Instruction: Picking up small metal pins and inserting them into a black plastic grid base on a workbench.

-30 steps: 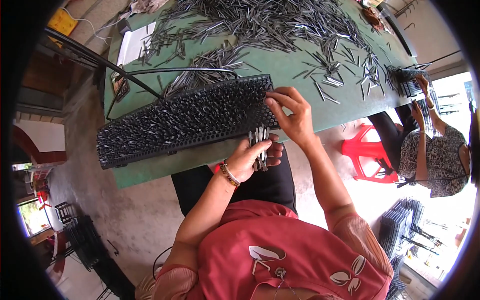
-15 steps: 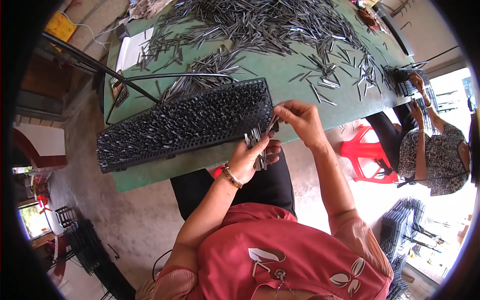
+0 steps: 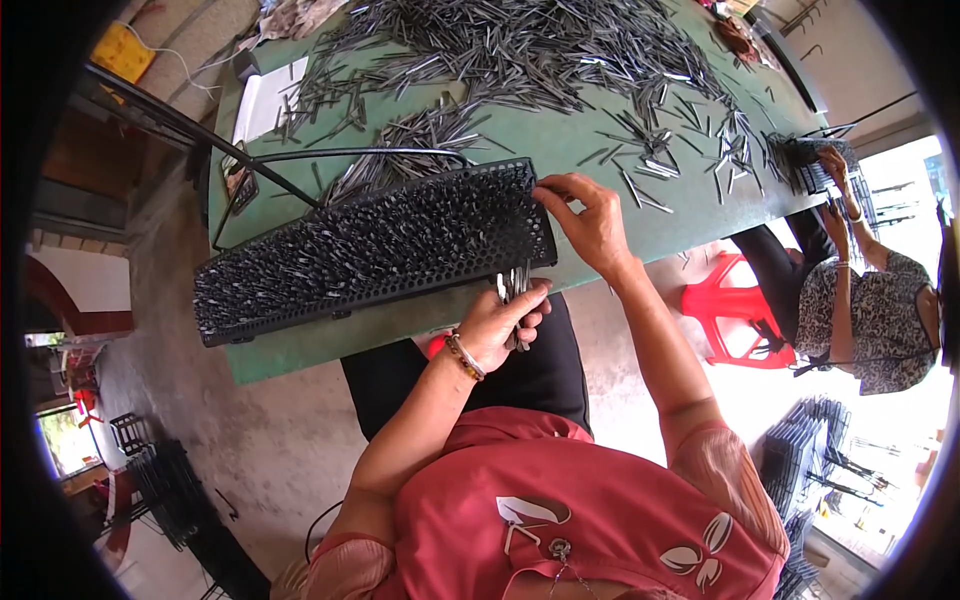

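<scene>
A long black perforated rack (image 3: 370,240) lies at a slant along the table's near edge, its holes densely filled with thin dark strips except toward the right end. My left hand (image 3: 503,322), just below the rack's near edge, is closed round a bunch of thin metal strips (image 3: 514,284) that stick up past the fingers. At the rack's right end is my right hand (image 3: 588,218), thumb and fingertips pinched together against the edge. What sits between those fingertips, if anything, is too small to make out.
A big heap of loose strips (image 3: 520,50) covers the far part of the green table (image 3: 590,232). A white tray (image 3: 270,100) stands at the far left. On the right, another person (image 3: 865,310) works at a similar rack beside a red stool (image 3: 728,305).
My right hand has moved up and slightly left, from the strips in my left hand to the rack's right end. My left hand has dropped slightly, fingers closed more round the bunch.
</scene>
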The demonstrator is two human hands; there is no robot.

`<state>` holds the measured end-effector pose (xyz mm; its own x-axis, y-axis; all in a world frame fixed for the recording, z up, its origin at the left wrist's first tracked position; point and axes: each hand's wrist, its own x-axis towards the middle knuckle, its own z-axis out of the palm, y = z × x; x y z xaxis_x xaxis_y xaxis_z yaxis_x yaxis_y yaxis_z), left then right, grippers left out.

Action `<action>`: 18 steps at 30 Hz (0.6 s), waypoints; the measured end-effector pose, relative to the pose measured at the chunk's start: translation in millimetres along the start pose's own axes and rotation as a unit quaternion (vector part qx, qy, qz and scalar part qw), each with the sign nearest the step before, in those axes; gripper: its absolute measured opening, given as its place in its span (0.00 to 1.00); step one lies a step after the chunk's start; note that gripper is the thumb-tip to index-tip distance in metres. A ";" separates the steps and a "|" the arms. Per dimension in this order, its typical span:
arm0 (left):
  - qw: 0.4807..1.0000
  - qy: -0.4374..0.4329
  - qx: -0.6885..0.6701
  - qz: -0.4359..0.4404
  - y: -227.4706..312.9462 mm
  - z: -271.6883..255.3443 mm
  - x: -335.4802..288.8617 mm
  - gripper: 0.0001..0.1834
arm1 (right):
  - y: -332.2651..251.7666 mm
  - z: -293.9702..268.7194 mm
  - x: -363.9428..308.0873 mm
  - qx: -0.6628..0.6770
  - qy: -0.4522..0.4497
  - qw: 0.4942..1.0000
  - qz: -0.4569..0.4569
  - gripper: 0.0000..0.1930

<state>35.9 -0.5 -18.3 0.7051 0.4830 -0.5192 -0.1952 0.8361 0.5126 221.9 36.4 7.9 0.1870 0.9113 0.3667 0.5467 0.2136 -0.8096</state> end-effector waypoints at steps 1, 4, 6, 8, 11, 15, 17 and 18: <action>1.000 -0.012 0.004 0.000 -1.2 -0.6 0.7 0.14 | -0.4 0.7 0.1 -0.005 -0.006 1.000 -0.017 0.07; 0.999 -0.032 0.006 -0.002 1.4 1.6 -0.9 0.16 | 4.3 -1.9 2.3 -0.061 -0.036 0.993 -0.093 0.07; 0.999 -0.040 0.004 -0.004 2.1 0.2 -1.7 0.17 | 1.2 -3.5 4.5 -0.064 -0.050 0.991 -0.103 0.07; 0.998 -0.056 -0.023 -0.008 1.3 -4.9 -1.6 0.18 | 1.1 -4.1 6.2 -0.066 -0.065 0.989 -0.115 0.07; 0.998 -0.057 -0.029 -0.009 2.4 -4.7 -2.5 0.17 | 7.8 -3.8 4.7 -0.076 -0.086 0.987 -0.116 0.07; 0.997 -0.074 -0.020 -0.006 3.4 -2.0 -5.8 0.17 | 11.5 0.9 -0.8 -0.078 -0.080 0.987 -0.114 0.07; 0.998 -0.060 -0.022 -0.018 4.7 0.8 -9.5 0.17 | 9.8 4.7 -3.8 -0.074 -0.073 0.988 -0.112 0.08; 0.998 -0.059 -0.023 -0.017 5.4 1.1 -10.9 0.17 | 8.0 6.5 -4.8 -0.079 -0.061 0.989 -0.109 0.08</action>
<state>27.9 -1.5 -9.1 0.7863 0.4222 -0.4512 -0.1988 0.8642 0.4622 220.1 36.0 -3.4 -0.0447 0.8876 0.4585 0.6851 0.3613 -0.6326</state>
